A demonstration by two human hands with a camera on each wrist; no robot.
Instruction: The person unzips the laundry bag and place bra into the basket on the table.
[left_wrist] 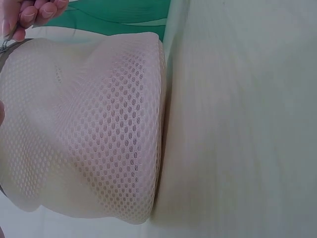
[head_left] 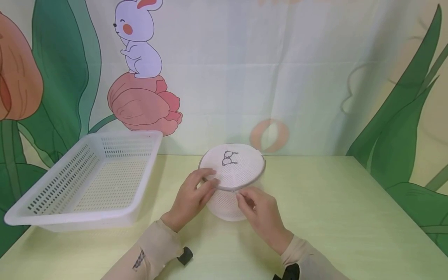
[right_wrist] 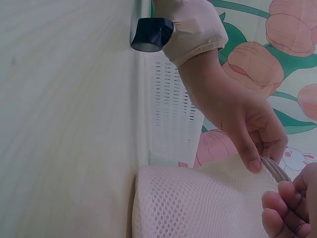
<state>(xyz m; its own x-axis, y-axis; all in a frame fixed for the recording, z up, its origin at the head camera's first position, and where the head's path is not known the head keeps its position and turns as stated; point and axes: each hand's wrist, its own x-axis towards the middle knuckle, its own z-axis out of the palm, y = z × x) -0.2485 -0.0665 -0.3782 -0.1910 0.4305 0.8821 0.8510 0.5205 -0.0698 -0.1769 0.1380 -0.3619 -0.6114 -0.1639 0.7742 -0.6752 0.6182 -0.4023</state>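
A white mesh laundry bag (head_left: 224, 204), round and standing upright on the table, has a flat lid (head_left: 241, 167) with a dark bra-shaped drawing and a grey zipper edge. My left hand (head_left: 191, 196) pinches this edge at the lid's near left, thumb outside the mesh wall, as the right wrist view shows with the left hand (right_wrist: 242, 111). At the near side of the rim, my right hand (head_left: 260, 208) pinches the small metal zipper pull (left_wrist: 7, 43). Soft folds dent the bag's mesh side (left_wrist: 109, 124) in the left wrist view.
A white perforated plastic basket (head_left: 141, 194) stands on the left of the pale green table (head_left: 336, 210). Behind the table hangs a cloth backdrop (head_left: 224, 77) printed with a rabbit, tulips and leaves. Dark camera mounts (head_left: 185, 256) sit at both wrists.
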